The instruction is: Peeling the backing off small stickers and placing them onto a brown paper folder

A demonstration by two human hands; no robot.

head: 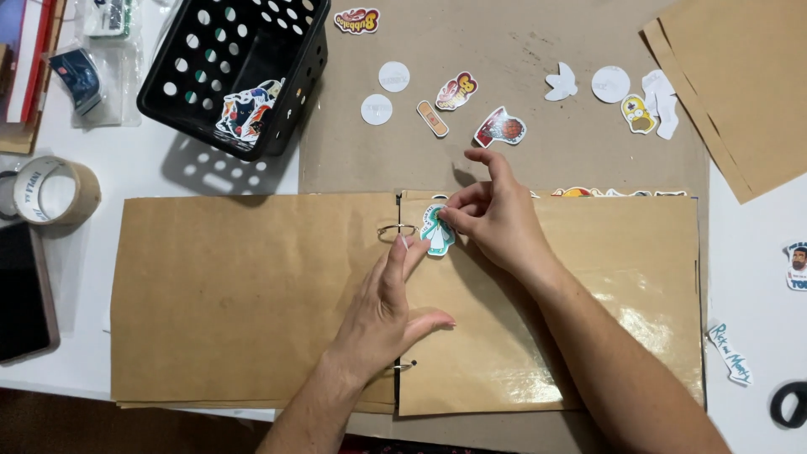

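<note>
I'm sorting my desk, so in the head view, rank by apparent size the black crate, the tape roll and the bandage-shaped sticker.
1. black crate
2. tape roll
3. bandage-shaped sticker

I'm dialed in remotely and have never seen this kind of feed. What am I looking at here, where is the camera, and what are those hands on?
There is no machine: these are a person's two bare hands, seen from one camera worn on the head, looking down at a white table. An open ring-bound album of brown paper pages lies across it. The right hand pinches a green and white sticker against the right page near the top ring. The left hand rests on the fold, fingertips beside that sticker. Loose stickers lie above on brown paper, beside a black perforated basket. A tape roll sits at the left.
</note>
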